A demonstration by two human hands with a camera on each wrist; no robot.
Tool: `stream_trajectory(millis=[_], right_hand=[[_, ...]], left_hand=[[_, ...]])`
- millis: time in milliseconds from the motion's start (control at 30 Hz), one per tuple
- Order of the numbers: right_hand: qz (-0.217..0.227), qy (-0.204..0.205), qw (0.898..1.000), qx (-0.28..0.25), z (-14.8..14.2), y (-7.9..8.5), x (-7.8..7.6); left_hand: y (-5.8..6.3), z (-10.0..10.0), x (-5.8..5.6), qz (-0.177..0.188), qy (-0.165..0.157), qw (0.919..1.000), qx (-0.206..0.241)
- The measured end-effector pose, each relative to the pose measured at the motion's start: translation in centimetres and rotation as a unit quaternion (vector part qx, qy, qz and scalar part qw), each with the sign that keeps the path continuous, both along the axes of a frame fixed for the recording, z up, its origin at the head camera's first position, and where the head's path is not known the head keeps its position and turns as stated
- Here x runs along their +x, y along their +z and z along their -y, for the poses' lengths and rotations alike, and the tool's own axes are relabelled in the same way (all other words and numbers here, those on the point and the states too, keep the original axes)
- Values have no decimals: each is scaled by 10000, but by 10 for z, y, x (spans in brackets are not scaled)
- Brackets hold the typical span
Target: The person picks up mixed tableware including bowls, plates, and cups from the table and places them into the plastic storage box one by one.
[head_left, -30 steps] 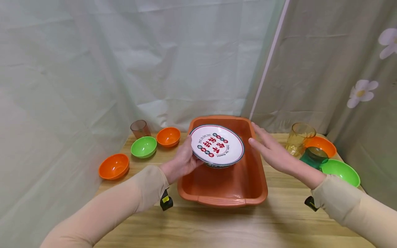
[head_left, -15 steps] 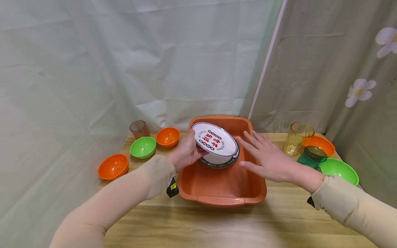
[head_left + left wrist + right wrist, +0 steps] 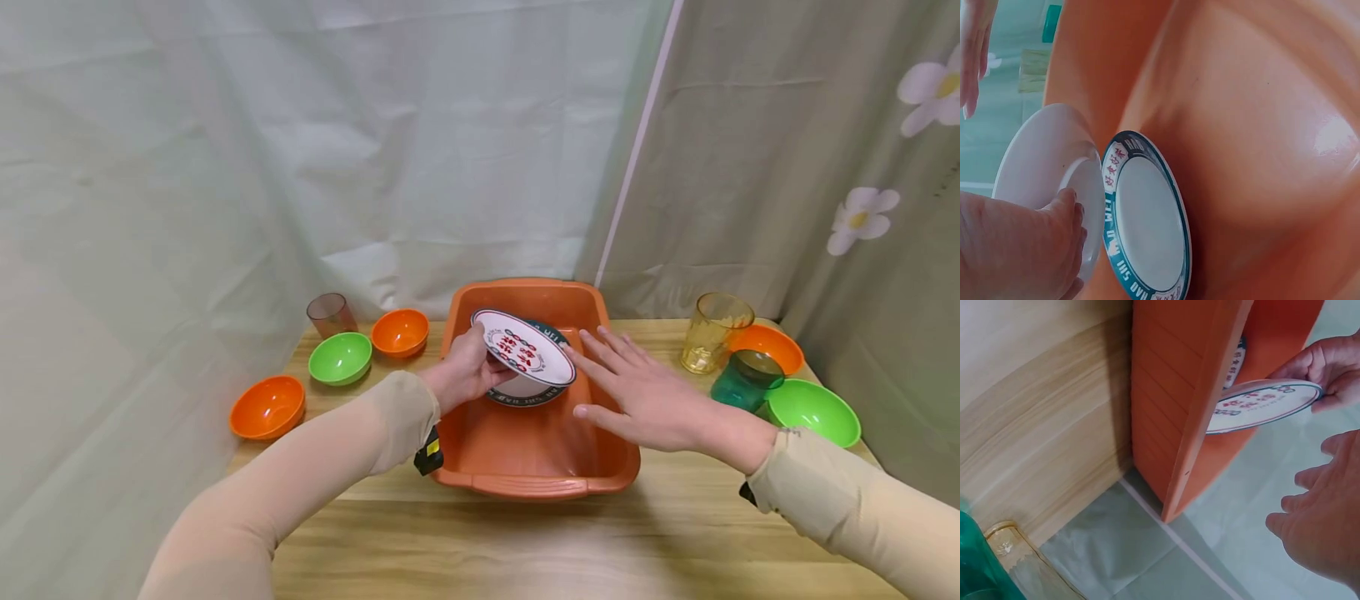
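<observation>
My left hand [image 3: 467, 367] grips a white plate [image 3: 525, 348] with red lettering by its left edge, fingers underneath. The plate tilts down to the right, inside the orange basin [image 3: 536, 458]. Beneath it in the basin lies a second plate [image 3: 1150, 212] with a teal patterned rim, partly covered in the head view. The left wrist view shows the held plate's plain underside close beside that rim. My right hand [image 3: 652, 396] hovers over the basin's right side, fingers spread and holding nothing. Its fingertips come near the plate's right edge; whether they touch I cannot tell.
Left of the basin stand a brownish cup [image 3: 332, 315], a green bowl [image 3: 341, 358] and two orange bowls [image 3: 401, 332]. To its right are a yellow cup [image 3: 712, 333], a teal cup [image 3: 744, 382], an orange bowl [image 3: 776, 346] and a green bowl [image 3: 813, 411]. Curtains hang behind.
My left hand has moved slightly right and tilted the plate more steeply, uncovering the second plate below. My right hand has come left over the basin with its fingers spreading.
</observation>
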State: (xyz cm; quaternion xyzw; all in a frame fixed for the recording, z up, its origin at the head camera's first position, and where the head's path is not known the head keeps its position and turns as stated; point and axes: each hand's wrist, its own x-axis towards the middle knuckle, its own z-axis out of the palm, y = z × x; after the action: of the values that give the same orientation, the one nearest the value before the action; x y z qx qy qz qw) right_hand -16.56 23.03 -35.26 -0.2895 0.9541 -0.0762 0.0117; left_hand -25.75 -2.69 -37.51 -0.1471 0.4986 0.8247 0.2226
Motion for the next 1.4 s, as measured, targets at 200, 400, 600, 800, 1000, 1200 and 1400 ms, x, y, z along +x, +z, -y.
stream_trajectory(millis=[200, 400, 600, 800, 1000, 1200, 1400], right_hand=[[42, 30, 10000, -37, 1, -6, 1], [66, 125, 9998, -101, 4, -11, 4], [61, 135, 9998, -159, 6, -16, 5], [111, 139, 9996, -197, 6, -17, 4], [128, 155, 9996, -195, 6, -17, 3], [120, 175, 9996, -159, 7, -18, 3], [122, 192, 9997, -124, 6, -20, 2]], left_hand=[[-3, 0, 0, 69, 78, 9999, -11], [-9, 0, 0, 118, -44, 9999, 23], [-11, 1, 1, 198, -63, 9997, 124], [-11, 5, 1, 257, -150, 9995, 54], [-8, 7, -1, 388, -103, 9990, -191], [-8, 8, -1, 513, -45, 9985, -210], [-7, 8, 4, 779, -171, 9968, -104]])
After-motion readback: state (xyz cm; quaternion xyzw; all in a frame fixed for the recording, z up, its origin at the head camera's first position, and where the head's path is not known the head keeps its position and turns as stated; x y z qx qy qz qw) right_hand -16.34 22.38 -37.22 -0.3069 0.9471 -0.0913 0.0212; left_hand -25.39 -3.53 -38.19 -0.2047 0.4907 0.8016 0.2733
